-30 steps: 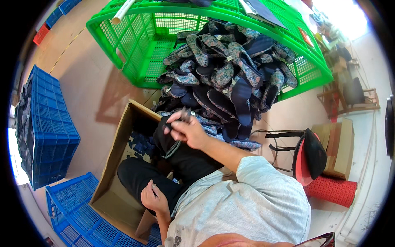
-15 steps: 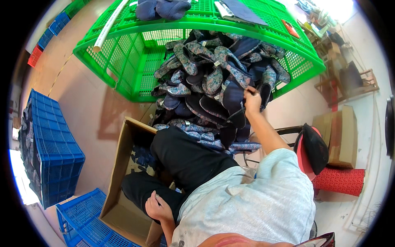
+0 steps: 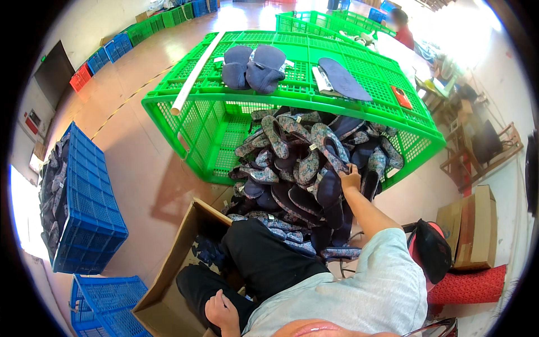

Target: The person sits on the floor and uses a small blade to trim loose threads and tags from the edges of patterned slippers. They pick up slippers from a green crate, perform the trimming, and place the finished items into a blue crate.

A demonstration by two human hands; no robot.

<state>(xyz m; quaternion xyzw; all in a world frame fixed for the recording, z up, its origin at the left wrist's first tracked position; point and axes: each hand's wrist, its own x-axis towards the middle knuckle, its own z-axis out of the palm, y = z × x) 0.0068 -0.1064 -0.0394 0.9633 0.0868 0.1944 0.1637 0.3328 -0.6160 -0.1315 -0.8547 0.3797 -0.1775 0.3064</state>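
Note:
A heap of slippers (image 3: 275,137), floral-patterned with dark soles and linings, spills from the green plastic crate lying on its side. My right hand (image 3: 350,178) reaches into the right part of the heap. Its fingers are closed on the near end of a floral slipper (image 3: 328,145), which still lies among the others. Part of the grip is hidden by the hand itself. Resting on my dark-trousered thigh, my left hand (image 3: 222,310) has its fingers curled in, with nothing visible in them.
On top of the green crate (image 3: 303,45) are dark blue slippers (image 3: 259,70), a dark sole-shaped piece (image 3: 343,78), a white pole (image 3: 196,76) and an orange-red phone-like object (image 3: 401,97). An open cardboard box (image 3: 168,269) stands by my legs. Blue crates (image 3: 92,196) stand left.
The view has tilted up, so everything sits lower in the picture. My right hand has closed in on the end of the floral slipper. My left hand stays on my thigh.

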